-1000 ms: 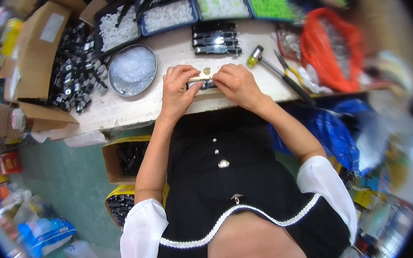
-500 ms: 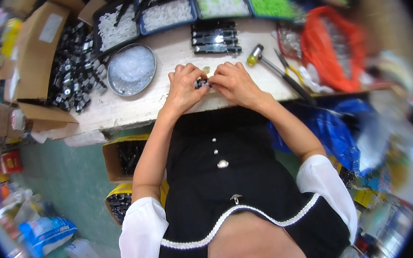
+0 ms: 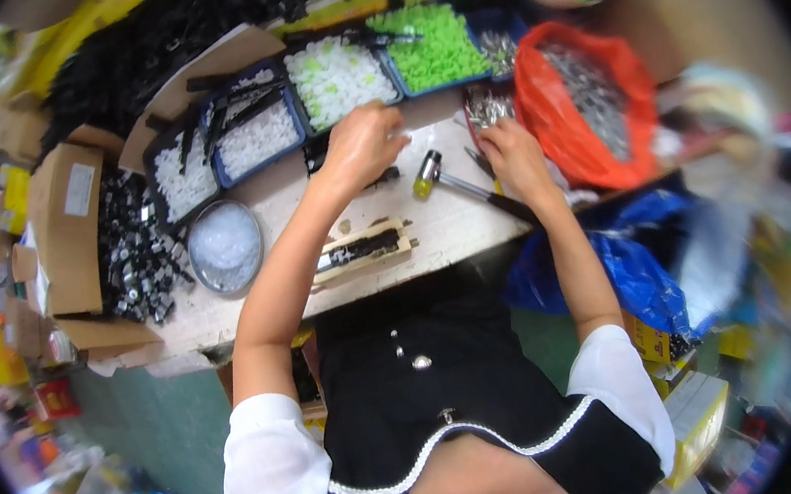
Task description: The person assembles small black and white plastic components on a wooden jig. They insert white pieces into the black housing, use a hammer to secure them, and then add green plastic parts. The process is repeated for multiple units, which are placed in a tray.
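Observation:
My left hand (image 3: 362, 145) hovers above the bench in front of a tray of white and green plastic pieces (image 3: 336, 72). Its fingers are loosely bent and apart, with nothing visible in them. Fingertips of my right hand (image 3: 516, 159) are down at a small tray of shiny metal parts (image 3: 489, 107); they are drawn together, and whatever lies between them is hidden. Nearer to me a pale wooden holder (image 3: 404, 235) lies on the bench with a black part (image 3: 364, 249) in it. Black pieces (image 3: 384, 178) show partly behind my left hand.
A mallet (image 3: 451, 182) with a yellow face lies near my right forearm, by a red bag (image 3: 533, 91) of metal parts. Trays of white pieces (image 3: 185, 186) and green pieces (image 3: 434, 48) line the back. At left are a round metal bowl (image 3: 224, 247) and a carton (image 3: 70, 231).
Both hands have parted from the near middle of the bench and reached farther away, the right one to the metal parts. The wooden holder is now uncovered. The view has turned.

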Demonstrator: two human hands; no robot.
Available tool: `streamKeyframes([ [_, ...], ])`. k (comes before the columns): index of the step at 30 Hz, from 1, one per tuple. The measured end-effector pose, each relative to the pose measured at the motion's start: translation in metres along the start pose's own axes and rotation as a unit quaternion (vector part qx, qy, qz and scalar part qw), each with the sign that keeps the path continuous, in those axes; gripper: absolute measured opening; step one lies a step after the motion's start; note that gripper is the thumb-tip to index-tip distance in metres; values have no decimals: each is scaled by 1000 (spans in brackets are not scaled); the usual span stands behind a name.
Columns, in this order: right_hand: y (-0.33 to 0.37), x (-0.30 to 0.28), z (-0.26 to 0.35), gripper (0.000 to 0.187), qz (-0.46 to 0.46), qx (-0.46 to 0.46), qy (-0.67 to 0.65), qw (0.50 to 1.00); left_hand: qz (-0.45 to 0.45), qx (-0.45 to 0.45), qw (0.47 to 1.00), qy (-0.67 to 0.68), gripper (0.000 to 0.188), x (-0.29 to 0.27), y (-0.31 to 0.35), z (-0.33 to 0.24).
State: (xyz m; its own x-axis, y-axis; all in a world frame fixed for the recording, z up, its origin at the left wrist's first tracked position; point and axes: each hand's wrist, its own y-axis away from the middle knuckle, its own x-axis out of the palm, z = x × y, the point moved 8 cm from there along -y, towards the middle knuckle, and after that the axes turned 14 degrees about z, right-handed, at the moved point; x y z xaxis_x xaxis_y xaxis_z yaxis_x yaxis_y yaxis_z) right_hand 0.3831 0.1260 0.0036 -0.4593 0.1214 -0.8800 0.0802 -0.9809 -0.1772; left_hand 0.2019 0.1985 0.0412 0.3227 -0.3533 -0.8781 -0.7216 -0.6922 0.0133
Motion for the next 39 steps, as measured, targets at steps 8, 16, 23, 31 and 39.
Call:
streamKeyframes([
  [8, -27, 20, -35, 14, 89, 106, 128, 982, 70, -52, 988, -131, 24, 22, -108, 18],
  [16, -32, 14, -33, 14, 102, 89, 134, 982, 138, 42, 989, -41, 29, 22, -122, 28],
  [23, -31, 17, -29, 15, 96, 94, 152, 979, 164, 25, 984, -69, 26, 26, -127, 22],
  [31, -25, 14, -32, 14, 85, 95, 139, 982, 128, -51, 980, 141, 16, 18, -119, 36],
  [39, -27, 18, -31, 14, 106, 91, 132, 981, -12, -59, 969, 241, 17, 9, -114, 52],
])
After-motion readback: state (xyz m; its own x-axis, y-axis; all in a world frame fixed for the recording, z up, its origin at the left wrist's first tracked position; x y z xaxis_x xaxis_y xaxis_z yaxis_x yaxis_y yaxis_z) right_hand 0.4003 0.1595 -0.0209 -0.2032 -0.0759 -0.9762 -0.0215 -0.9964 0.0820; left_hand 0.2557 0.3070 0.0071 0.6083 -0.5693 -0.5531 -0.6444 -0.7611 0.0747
